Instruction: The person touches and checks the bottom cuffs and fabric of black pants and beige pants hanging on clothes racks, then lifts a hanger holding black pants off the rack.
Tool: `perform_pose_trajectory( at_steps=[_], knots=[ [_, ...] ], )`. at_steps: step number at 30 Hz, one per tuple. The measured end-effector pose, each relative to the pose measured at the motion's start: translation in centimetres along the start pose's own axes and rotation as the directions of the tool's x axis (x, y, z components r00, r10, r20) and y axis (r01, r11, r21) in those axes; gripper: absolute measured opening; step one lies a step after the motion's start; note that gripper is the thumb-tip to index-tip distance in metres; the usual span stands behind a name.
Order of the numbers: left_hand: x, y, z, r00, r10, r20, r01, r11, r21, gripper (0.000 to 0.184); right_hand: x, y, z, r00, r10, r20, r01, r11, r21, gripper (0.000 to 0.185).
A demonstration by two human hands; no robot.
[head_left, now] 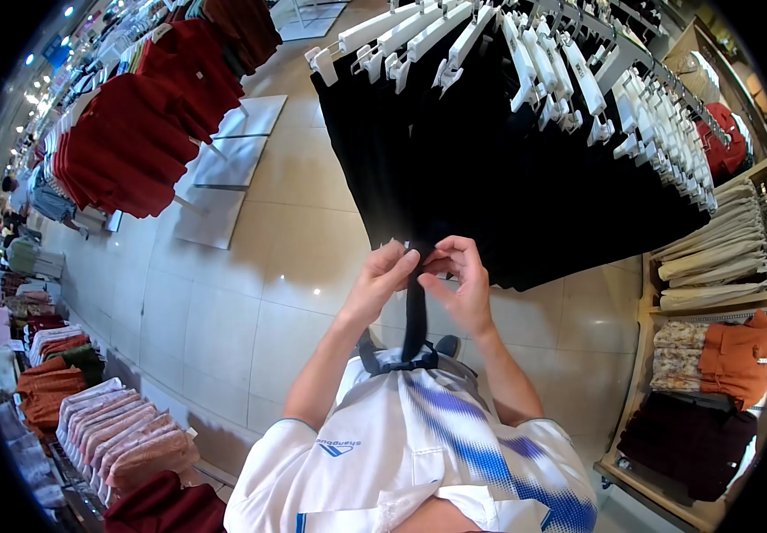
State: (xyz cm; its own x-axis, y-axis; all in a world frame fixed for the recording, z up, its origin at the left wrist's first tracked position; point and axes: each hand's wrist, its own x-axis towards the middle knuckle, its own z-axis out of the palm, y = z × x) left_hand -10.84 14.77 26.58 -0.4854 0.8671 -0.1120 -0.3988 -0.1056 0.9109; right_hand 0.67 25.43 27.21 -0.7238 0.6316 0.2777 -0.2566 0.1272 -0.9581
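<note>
A long black strap (415, 311) runs up from the front of my waist to my hands. My left hand (387, 274) is closed on its upper end, the thumb lying along it. From the other side my right hand (461, 282) pinches the same end, with the fingers curled and the thumb apart lower down. Small pale bits show at the left fingertips, too small to name. Just beyond my hands hang black garments (490, 178) on white clip hangers (441, 31); dark on dark hides where strap and cloth part.
Red tops (126, 133) hang on a rack at the left, above white base plates (223, 191). Folded clothes (121, 435) lie at lower left. Shelves on the right hold pale trousers (721, 244) and orange garments (739, 355). Tiled floor (303, 222) lies between.
</note>
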Motion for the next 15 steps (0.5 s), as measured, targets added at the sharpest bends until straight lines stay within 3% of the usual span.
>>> perform_pose_trajectory(
  at_steps=[2,3,6,9,11,15],
  knots=[
    [0.2,-0.7,-0.2,0.999,0.024,-0.021,-0.022,0.998,0.062,0.026,-0.4,-0.1,-0.2,0.998,0.001,0.059,0.01,0.981,-0.191,0.036],
    [0.3,-1.0,-0.2,1.0,0.021,-0.016,-0.019,0.998,0.062,0.026,-0.3,0.0,-0.3,0.997,0.039,0.071,-0.021,0.968,-0.25,0.028],
    [0.6,-1.2,-0.6,1.0,0.007,0.0,-0.007,0.997,0.079,0.027,-0.1,0.4,-1.2,0.987,0.117,0.115,-0.092,0.974,-0.205,0.018],
    [0.9,-1.1,-1.4,0.999,-0.041,0.022,0.04,0.998,0.057,0.027,0.1,0.9,-2.0,0.979,0.203,0.018,-0.201,0.977,-0.077,0.008],
    [1.4,-0.9,-1.8,0.998,0.008,0.054,-0.019,0.976,0.215,0.024,0.5,1.6,-2.8,0.977,0.201,-0.076,-0.205,0.977,-0.049,0.008],
    [2.1,-0.7,-1.7,0.98,0.188,0.059,-0.196,0.887,0.418,0.02,0.7,1.5,-4.0,0.97,0.24,-0.029,-0.241,0.97,-0.028,0.008]
  ],
)
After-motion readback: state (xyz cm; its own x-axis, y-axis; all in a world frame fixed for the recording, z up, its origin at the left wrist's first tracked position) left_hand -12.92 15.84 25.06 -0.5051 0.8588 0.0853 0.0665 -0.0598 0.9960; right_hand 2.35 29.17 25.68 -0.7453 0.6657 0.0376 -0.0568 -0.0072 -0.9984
